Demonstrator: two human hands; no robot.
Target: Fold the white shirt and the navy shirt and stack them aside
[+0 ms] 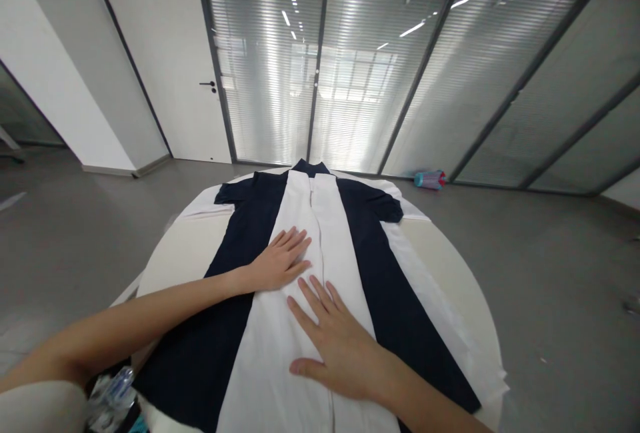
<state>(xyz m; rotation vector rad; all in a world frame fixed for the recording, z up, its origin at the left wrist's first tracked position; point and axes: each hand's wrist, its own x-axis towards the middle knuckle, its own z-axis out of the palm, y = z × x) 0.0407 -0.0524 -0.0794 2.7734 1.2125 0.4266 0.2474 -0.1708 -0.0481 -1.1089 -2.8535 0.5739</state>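
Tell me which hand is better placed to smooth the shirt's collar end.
Probably the left hand: it lies higher on the navy-and-white shirt, closer to the collar, while the right hand rests lower down, farther away.

A shirt [270, 353] lies spread on a round table [440, 246], its collar toward the glass wall [360, 86] behind. A door [160, 53] stands at the upper left of the frame. A bottle [429, 180] lies on the floor [560, 286] beyond the table's right side, and another bottle [111, 398] sits at the lower left.
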